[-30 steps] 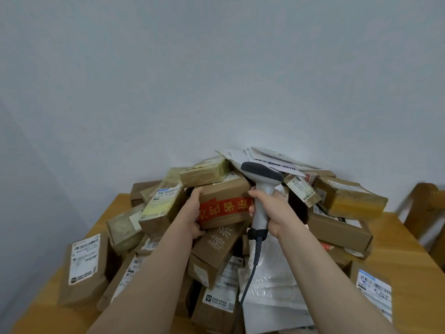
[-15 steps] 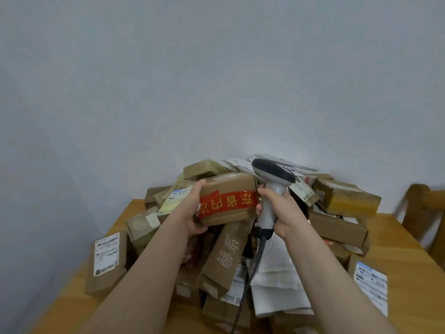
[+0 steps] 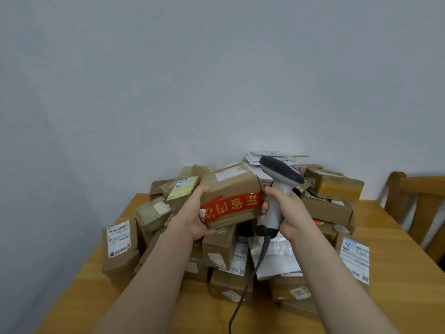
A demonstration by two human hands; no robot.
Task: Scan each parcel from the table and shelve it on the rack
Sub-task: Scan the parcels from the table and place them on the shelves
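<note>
Here, taped-shut parcel [image 3: 231, 189] in left hand [image 3: 192, 219], scanner [image 3: 281, 172] in right hand [image 3: 290, 210].

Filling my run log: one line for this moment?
left hand: holds red-taped box | right hand: grips scanner | rest: parcel pile on table

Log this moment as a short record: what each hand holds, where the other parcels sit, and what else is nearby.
left hand: grips the left end of a cardboard box with red tape, held over the pile
right hand: grips the handle of a corded barcode scanner, by the box's right end
pile: cardboard parcels and a white poly mailer heaped on the wooden table
chair: wooden, right of the table
rack: not in view
</note>
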